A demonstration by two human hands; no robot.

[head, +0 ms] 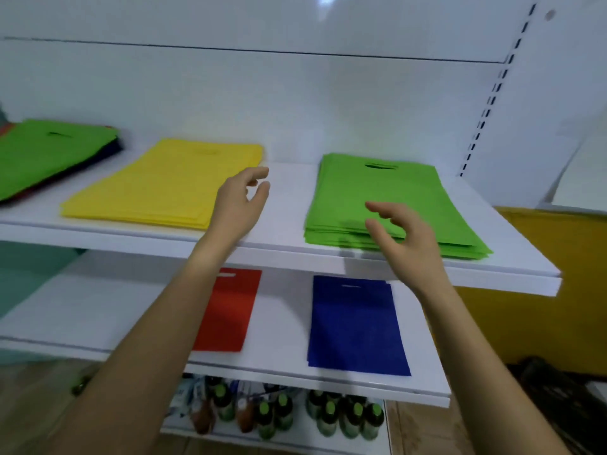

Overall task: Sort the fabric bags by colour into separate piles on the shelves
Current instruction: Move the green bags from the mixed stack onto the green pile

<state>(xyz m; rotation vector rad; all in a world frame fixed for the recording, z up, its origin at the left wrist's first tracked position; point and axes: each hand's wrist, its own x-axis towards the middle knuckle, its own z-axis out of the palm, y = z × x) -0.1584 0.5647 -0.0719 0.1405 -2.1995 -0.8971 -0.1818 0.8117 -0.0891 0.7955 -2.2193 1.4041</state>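
**Desk:** Where do the fabric bags lie?

**Photographer:** On the upper shelf (289, 195), a green pile (361, 185) at the right and a yellow pile (164, 185) mid-shelf, well apart. At the far left sits a mixed stack (42, 152), green on top, with dark blue and red edges beneath. On the lower shelf (98, 307), a red bag (230, 310) and a blue bag (354, 326) lie flat, side by side.

**Desk:** And the hands?

**Photographer:** The left hand (241, 198) hovers between the yellow and green piles. The right hand (404, 234) is over the green pile's front edge; I cannot tell whether it touches. Each grip is apart, fingers loosely bent, holding nothing.

**Desk:** Anything below?

**Photographer:** Green-capped bottles (328, 418) stand on the bottom shelf.
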